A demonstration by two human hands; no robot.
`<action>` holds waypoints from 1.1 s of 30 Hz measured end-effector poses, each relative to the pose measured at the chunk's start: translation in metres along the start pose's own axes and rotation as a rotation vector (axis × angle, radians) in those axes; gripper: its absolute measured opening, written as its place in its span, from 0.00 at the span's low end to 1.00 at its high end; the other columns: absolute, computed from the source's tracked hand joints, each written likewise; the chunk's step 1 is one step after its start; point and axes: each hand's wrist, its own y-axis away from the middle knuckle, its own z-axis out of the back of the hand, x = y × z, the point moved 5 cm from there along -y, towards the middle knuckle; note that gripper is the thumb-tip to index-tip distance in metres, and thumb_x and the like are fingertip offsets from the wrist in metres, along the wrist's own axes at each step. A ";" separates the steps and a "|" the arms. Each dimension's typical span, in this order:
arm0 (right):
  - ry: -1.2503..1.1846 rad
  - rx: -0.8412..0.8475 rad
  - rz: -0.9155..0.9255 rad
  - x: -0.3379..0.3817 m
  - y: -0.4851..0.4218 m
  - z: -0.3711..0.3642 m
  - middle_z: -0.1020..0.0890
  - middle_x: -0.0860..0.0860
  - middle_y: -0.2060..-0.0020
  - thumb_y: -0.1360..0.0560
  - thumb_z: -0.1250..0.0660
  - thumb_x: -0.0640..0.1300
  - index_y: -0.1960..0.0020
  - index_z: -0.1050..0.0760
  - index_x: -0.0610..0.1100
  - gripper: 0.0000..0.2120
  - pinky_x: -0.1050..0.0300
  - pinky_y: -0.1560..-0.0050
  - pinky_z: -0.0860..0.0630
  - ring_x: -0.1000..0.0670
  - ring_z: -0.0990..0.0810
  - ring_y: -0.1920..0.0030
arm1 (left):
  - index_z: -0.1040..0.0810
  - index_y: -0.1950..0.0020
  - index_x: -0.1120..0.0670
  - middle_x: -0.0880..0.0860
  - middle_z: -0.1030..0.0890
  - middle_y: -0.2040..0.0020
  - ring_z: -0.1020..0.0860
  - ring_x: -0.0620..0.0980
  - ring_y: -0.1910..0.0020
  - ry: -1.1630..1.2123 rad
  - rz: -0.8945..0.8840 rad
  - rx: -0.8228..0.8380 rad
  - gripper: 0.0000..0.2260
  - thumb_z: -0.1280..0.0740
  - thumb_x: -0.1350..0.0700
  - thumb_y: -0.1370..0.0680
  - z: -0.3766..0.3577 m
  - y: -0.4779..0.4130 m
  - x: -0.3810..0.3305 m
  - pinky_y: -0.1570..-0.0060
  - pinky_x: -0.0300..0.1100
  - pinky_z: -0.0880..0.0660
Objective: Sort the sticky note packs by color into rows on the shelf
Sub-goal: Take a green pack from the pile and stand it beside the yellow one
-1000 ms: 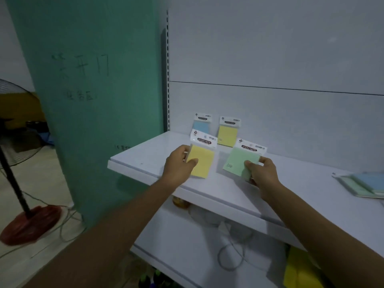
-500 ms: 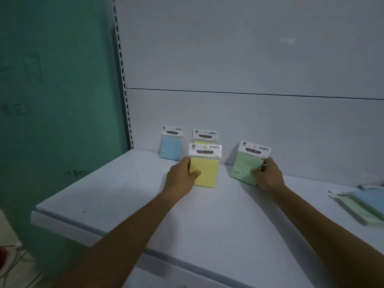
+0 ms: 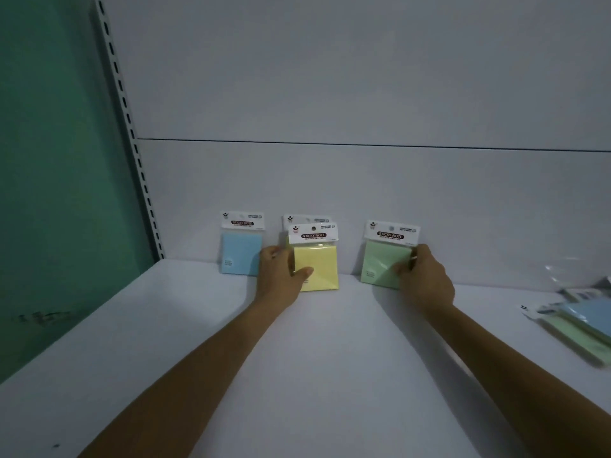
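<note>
Yellow pack (image 3: 319,267) stands at 12 o'clock on the shelf (image 3: 297,375). The left hand (image 3: 281,276) holds it by its left side, with the thumb on the front and the fingers tucked behind. It sits right in front of the back pack (image 3: 299,219), which is yellow too and shows only its white top. I think it goes there so yellow makes its own row from back to front. The blue pack (image 3: 239,252) leans on the wall (image 3: 330,180) at 11 o'clock, just beside the left hand, and starts a blue row. At 1 o'clock the right hand (image 3: 426,279) pinches the right edge of the green pack (image 3: 383,262), thumb on the front. Its bottom edge is on the shelf, apart from the yellow ones, so green gets its own row. I cannot tell if its top touches the wall. I think both hands hold on so the thin packs do not tip or slide flat before they lean well. A pile (image 3: 582,322) of blue and green packs lies flat at 3 o'clock, not yet sorted.
</note>
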 end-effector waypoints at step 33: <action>-0.405 -0.127 -0.057 -0.024 -0.007 -0.013 0.20 0.52 0.57 0.26 0.32 0.47 0.49 0.30 0.49 0.09 0.42 0.49 0.23 0.45 0.20 0.55 | 0.29 0.43 0.54 0.48 0.23 0.53 0.23 0.48 0.55 0.343 -0.016 0.085 0.20 0.26 0.60 0.31 -0.008 -0.007 0.009 0.55 0.38 0.25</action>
